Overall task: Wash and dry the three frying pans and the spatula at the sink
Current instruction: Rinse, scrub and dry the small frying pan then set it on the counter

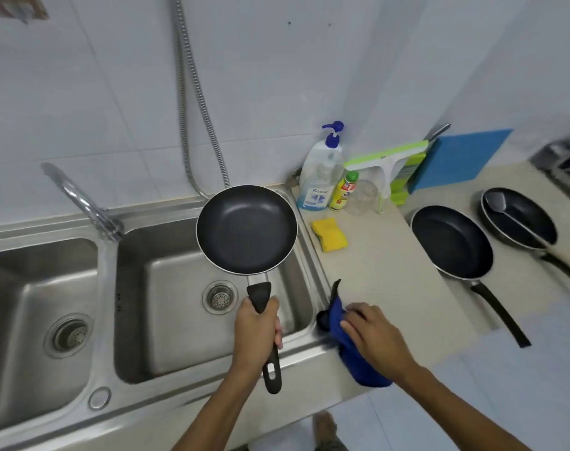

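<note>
My left hand point(257, 330) grips the black handle of a small black frying pan point(246, 227), held level above the right basin of the steel sink point(166, 288). My right hand point(371, 333) grips a blue cloth point(348, 349) at the sink's right rim. Beside the cloth, at the rim, shows a small dark round thing that I cannot make out. Two more black pans sit on the counter to the right: a nearer one point(452, 242) and a farther one point(521, 219). The farther pan holds a grey spatula point(501, 205).
A curved tap point(81, 200) stands between the two basins, and a shower hose point(192, 92) hangs on the tiled wall. A yellow sponge point(329, 234), soap pump bottle point(321, 177), small yellow bottle point(343, 192), green squeegee point(386, 164) and blue mat point(459, 157) are at the counter's back.
</note>
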